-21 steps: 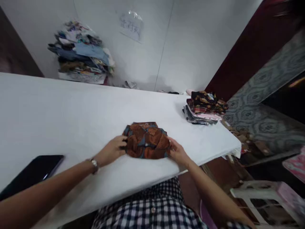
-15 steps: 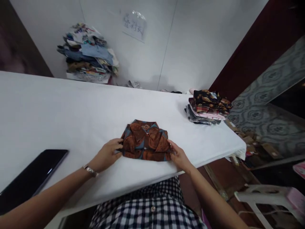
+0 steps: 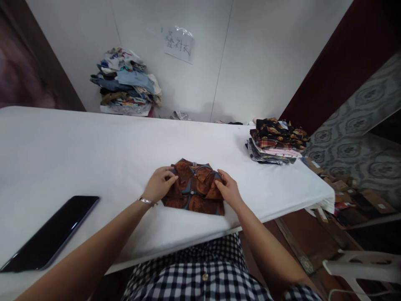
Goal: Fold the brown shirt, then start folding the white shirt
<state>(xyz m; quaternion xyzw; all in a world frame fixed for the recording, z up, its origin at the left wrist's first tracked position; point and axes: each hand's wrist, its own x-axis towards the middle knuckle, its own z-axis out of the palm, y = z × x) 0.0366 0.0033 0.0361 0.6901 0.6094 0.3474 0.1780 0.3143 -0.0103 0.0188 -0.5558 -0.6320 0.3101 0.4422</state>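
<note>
A folded brown shirt (image 3: 200, 205) with blue patches lies on the white-covered table (image 3: 125, 167), close to its front edge. Its collar points away from me and buttons run down the middle. My left hand (image 3: 160, 184) pinches the upper left edge of the shirt between thumb and fingers. At the opposite side, my right hand (image 3: 228, 188) grips the shirt's upper right edge, thumb on top. Parts of both edges are hidden under the fingers.
A black phone (image 3: 53, 234) lies at the left. Folded shirts (image 3: 277, 140) are stacked at the right end of the table. Behind the table rises a pile of clothes (image 3: 128, 83), below a paper sign (image 3: 179, 44). A white plastic chair (image 3: 360, 267) stands at lower right.
Both hands have moved from the shirt's lower side edges up to its upper sides, near the shoulders. The shirt stays at the same spot on the table; the camera view has shifted slightly.
</note>
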